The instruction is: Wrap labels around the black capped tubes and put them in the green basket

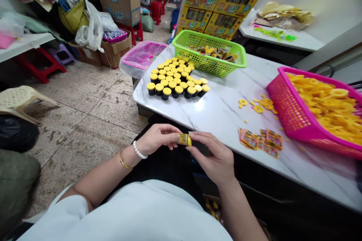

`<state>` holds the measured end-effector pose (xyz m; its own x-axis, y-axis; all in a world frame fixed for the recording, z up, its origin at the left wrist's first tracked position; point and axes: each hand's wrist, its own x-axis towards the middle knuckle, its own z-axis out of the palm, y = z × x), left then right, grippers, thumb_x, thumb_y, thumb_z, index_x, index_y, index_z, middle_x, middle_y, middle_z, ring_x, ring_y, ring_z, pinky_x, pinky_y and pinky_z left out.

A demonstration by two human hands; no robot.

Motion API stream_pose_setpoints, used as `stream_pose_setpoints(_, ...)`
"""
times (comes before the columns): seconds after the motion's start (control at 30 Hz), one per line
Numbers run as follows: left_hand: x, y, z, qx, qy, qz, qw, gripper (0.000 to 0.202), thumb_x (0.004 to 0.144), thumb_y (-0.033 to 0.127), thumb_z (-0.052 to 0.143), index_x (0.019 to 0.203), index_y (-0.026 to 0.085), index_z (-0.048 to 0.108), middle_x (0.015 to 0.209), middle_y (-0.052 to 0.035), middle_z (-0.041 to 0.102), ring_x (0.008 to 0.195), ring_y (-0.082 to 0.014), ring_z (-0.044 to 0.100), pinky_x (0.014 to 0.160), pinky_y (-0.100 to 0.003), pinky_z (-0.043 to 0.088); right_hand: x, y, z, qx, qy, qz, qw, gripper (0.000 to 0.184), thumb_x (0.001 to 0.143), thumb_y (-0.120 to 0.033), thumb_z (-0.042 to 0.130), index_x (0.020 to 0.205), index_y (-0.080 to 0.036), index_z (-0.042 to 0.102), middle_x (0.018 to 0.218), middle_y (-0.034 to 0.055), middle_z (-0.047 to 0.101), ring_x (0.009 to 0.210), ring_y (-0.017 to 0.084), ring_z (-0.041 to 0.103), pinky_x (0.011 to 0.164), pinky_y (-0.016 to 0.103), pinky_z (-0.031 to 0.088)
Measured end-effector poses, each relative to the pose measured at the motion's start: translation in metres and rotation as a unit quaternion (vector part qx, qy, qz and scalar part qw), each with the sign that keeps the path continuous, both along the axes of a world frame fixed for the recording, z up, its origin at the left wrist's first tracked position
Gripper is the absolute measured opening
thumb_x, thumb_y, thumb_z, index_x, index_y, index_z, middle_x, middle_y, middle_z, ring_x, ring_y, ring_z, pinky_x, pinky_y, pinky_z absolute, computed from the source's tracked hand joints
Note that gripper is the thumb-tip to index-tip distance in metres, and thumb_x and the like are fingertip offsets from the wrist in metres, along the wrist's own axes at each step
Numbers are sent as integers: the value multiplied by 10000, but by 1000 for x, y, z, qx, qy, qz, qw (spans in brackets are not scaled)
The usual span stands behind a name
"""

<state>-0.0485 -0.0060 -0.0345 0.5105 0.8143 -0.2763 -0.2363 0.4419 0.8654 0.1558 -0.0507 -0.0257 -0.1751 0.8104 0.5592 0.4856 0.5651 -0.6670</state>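
My left hand (158, 137) and my right hand (213, 156) meet just below the near edge of the white marble table (223, 113). Between their fingertips they pinch one small black jar with a yellow lid (185, 139), lying on its side. Both hands are closed round it. A block of several capped black jars (177, 79) stands upright on the table's left end. Small colourful packets (260, 139) lie to the right of my hands, with loose yellow rings (258, 105) behind them.
A pink basket (283, 109) full of yellow rings sits at the right. A green basket (209, 51) stands behind the jars, a pink basket (143, 56) in clear plastic to their left. Yellow cartons (223, 0) are stacked behind. Stools, boxes and bags crowd the floor at left.
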Motion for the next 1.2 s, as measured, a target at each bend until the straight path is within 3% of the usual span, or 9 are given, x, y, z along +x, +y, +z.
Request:
stream_pose_setpoints(0.17,2,0,4,92,86,28,992,413,721,460,819,873,99,689,721,-41,697,547,-87,596,510,-205,476,-8,3,-13,-22,40,-29,999,296,823,-142,751,1089,-262,706,1021,55,741,886,202,722,820,383,614)
stream_pose_setpoints(0.37,1,0,3,53,56,-22,997,436,771,495,762,962,126,631,724,-26,674,528,-96,589,474,-202,448,0,3,-14,19,11,-9,1000,316,783,-129,778,1065,-258,721,1041,66,750,954,218,724,874,394,604)
stream_pose_setpoints(0.47,8,-4,3,154,59,28,986,303,776,363,780,941,132,675,825,-47,689,679,-107,621,636,-227,508,-4,4,-19,-90,108,-41,989,183,786,-249,798,955,-230,729,918,55,774,789,202,743,755,363,632)
stream_pose_setpoints(0.57,15,-6,5,249,72,44,965,196,800,289,755,933,149,727,979,-82,697,865,-149,645,799,-263,521,-11,5,-22,-247,239,-40,938,206,805,-374,784,892,-201,715,779,35,773,644,178,731,646,327,635)
stream_pose_setpoints(0.73,10,-1,5,141,39,36,989,523,793,377,774,1252,170,632,1011,-76,677,756,-125,645,685,-243,517,-9,4,-18,-239,292,-58,924,279,735,-346,852,929,-215,700,822,28,771,728,180,747,718,331,649)
stream_pose_setpoints(0.83,6,1,6,107,56,2,993,497,807,457,749,1162,122,655,866,-57,674,616,-101,590,568,-228,468,-6,2,-16,-218,297,-21,929,342,728,-314,858,1023,-244,701,905,21,761,785,178,750,757,332,651)
stream_pose_setpoints(0.97,8,1,5,152,57,-3,987,344,808,375,760,1032,120,703,928,-78,703,720,-119,609,682,-248,500,-11,1,-19,-242,290,-32,925,296,753,-311,845,1008,-222,725,880,28,767,727,169,748,719,325,656)
stream_pose_setpoints(1.1,10,6,0,245,88,7,966,291,786,245,764,1056,142,732,1024,-89,714,882,-165,636,829,-282,502,-20,6,-25,-335,360,-51,869,297,753,-413,836,871,-172,709,752,32,769,596,171,737,619,335,661)
stream_pose_setpoints(1.2,10,10,-3,234,64,-16,970,302,775,237,765,1055,135,719,1046,-97,710,926,-175,645,860,-288,502,-22,7,-29,-348,367,-46,861,313,744,-410,843,881,-168,699,774,32,772,620,174,744,651,349,667)
